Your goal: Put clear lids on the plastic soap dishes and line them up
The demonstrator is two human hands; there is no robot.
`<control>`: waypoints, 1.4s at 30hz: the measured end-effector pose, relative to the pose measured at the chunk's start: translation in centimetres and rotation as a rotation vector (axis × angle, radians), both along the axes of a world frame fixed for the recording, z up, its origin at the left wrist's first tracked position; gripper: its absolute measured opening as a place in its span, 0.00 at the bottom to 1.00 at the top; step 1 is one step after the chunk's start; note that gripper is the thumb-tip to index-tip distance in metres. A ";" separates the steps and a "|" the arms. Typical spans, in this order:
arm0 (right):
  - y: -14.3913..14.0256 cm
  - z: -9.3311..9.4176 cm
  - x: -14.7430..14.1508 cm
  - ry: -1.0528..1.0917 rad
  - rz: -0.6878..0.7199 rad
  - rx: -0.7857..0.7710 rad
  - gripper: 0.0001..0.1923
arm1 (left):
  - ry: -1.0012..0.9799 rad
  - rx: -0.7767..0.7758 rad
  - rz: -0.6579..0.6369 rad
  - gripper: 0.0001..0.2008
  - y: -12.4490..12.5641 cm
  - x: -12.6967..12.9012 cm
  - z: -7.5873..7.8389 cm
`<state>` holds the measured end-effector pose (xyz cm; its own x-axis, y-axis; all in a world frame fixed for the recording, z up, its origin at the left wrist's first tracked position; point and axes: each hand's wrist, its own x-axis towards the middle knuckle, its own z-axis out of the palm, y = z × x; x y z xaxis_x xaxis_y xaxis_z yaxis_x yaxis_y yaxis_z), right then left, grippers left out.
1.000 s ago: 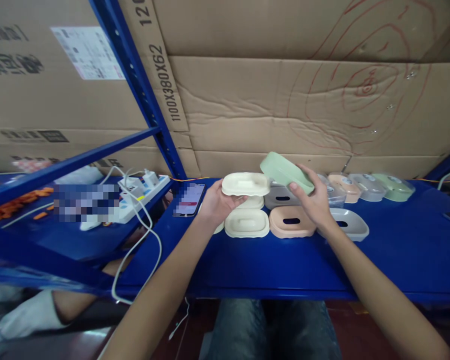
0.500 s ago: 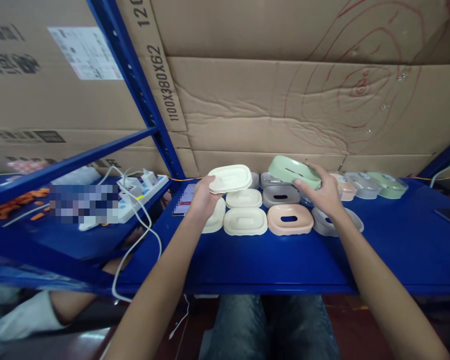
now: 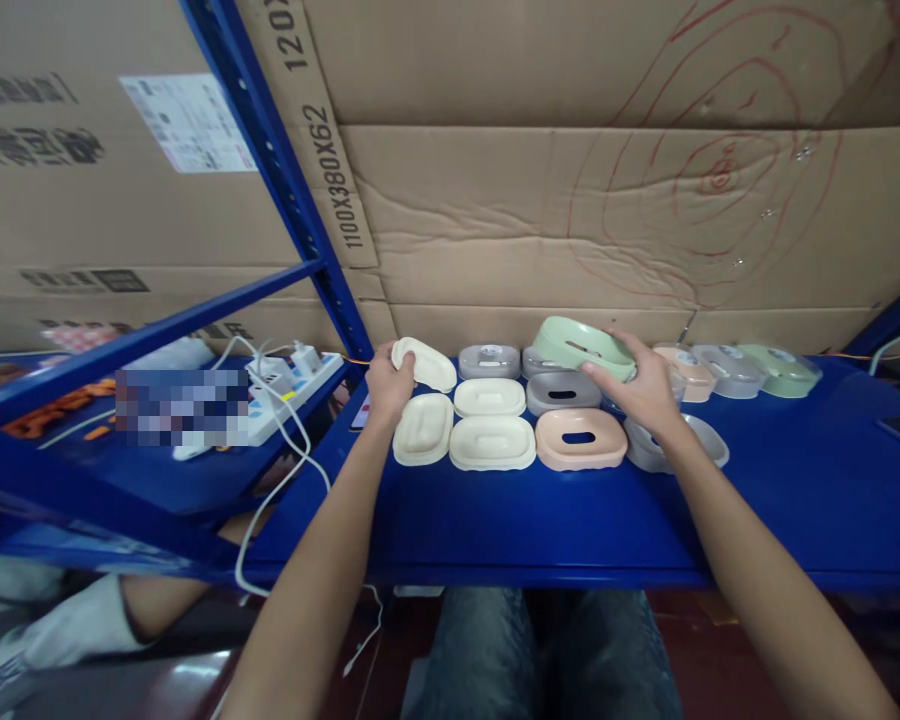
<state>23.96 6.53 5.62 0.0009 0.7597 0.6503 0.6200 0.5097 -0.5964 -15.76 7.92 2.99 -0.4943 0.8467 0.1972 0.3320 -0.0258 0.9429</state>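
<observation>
Now my left hand (image 3: 387, 384) grips a cream lid (image 3: 424, 364) at the shelf's (image 3: 495, 520) back edge, left of the trays. Meanwhile my right hand (image 3: 641, 393) holds a green tray (image 3: 581, 346), tilted, above a grey tray (image 3: 564, 393).

On the big cardboard box (image 3: 540, 200) behind the blue shelf post (image 3: 285, 180), black printed characters run up along its left edge: "1100X380X62" can be read, and above it the beginning of another number, "120". A white label (image 3: 189, 122) is stuck on the cardboard box at the left (image 3: 82, 180), but its print is too small to read. The same box carries dark printed characters, too blurred to make out. One patch near the power strip (image 3: 285, 385) is pixelated.
</observation>
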 end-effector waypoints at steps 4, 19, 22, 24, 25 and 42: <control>0.0 -0.1 -0.1 -0.012 0.029 0.005 0.43 | 0.305 -0.086 0.114 0.23 0.7 0.1 1.1; -0.3 0.1 -0.4 -0.069 0.040 0.013 0.44 | 0.823 -0.296 0.001 0.22 5.5 -2.2 2.5; -0.2 -0.1 -0.4 -0.071 0.050 0.013 0.45 | 0.846 -0.248 -0.035 0.26 6.3 -2.3 2.6; -0.2 -0.2 -0.4 -0.065 0.053 0.009 0.45 | 0.861 -0.221 -0.055 0.26 6.5 -2.1 2.3; -0.2 -0.2 -0.5 -0.061 0.052 0.009 0.45 | 0.866 -0.216 -0.066 0.25 6.5 -1.9 2.0; -0.4 0.0 -0.6 -0.085 0.061 0.023 0.46 | 0.810 -0.136 -0.405 0.22 3.0 0.2 0.9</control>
<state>23.36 6.14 5.64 -0.1006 0.7415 0.6634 0.6354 0.5609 -0.5307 -15.57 10.88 3.85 0.0916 0.9665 0.2398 0.8832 -0.1901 0.4288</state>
